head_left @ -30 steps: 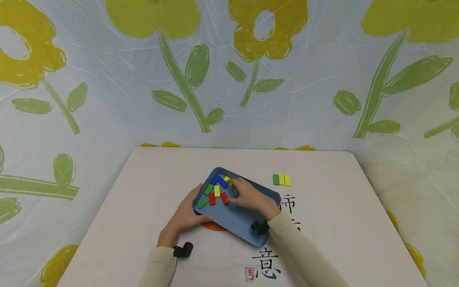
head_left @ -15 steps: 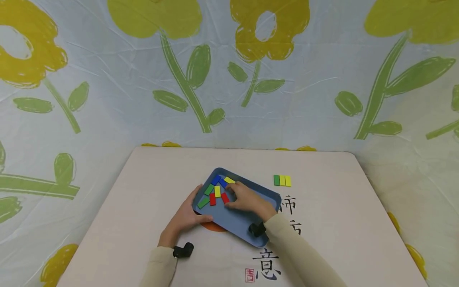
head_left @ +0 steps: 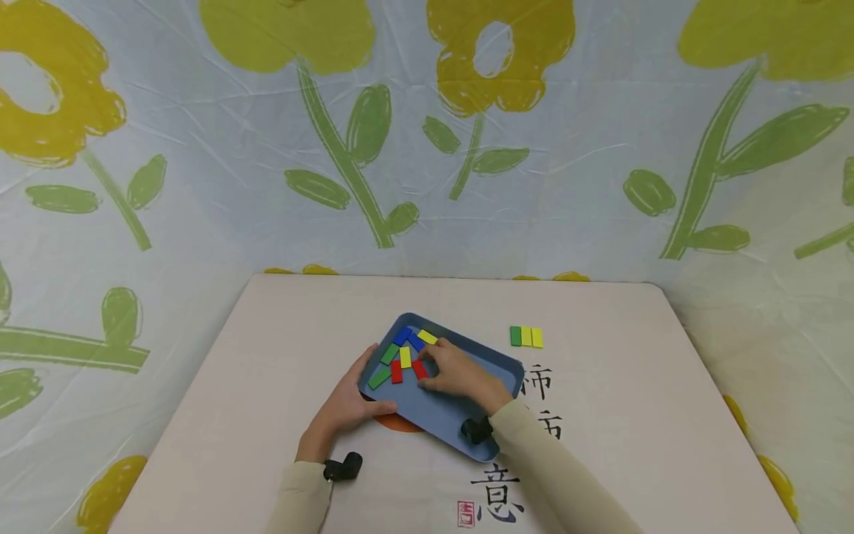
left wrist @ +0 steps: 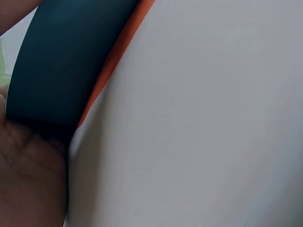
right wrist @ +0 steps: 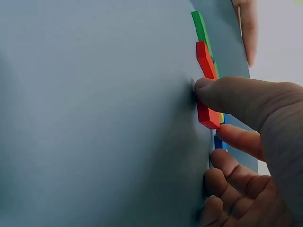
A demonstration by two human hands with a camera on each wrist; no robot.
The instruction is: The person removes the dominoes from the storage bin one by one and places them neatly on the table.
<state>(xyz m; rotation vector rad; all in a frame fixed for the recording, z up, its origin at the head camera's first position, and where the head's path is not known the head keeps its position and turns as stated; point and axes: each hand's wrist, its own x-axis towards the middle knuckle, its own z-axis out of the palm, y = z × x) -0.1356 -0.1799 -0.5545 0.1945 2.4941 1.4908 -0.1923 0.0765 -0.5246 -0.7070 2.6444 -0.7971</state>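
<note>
My left hand (head_left: 347, 404) grips the corner of a blue-grey tray (head_left: 460, 423), its thumb along the near edge and its fingers along the left side. The left wrist view shows the tray's outer wall (left wrist: 71, 56) against the palm. Over the tray, my right hand (head_left: 460, 371) pinches a red block (right wrist: 208, 116) between thumb and index finger, while the other fingers are curled near the tray floor. Around it lie another red block (head_left: 396, 371), two yellow blocks (head_left: 405, 357), two blue blocks (head_left: 402, 336) and two green blocks (head_left: 390, 354), grouped at the tray's left end.
On the table (head_left: 614, 415), right of the tray, a green block (head_left: 516, 336) and two yellow blocks (head_left: 531, 337) stand side by side in a row. Black printed characters (head_left: 497, 493) mark the cloth, and an orange print (head_left: 399, 423) shows under the tray's near edge.
My right hand has moved slightly left and down, and its thumb and index finger have closed on the red block. The left hand and the tray have stayed put.
</note>
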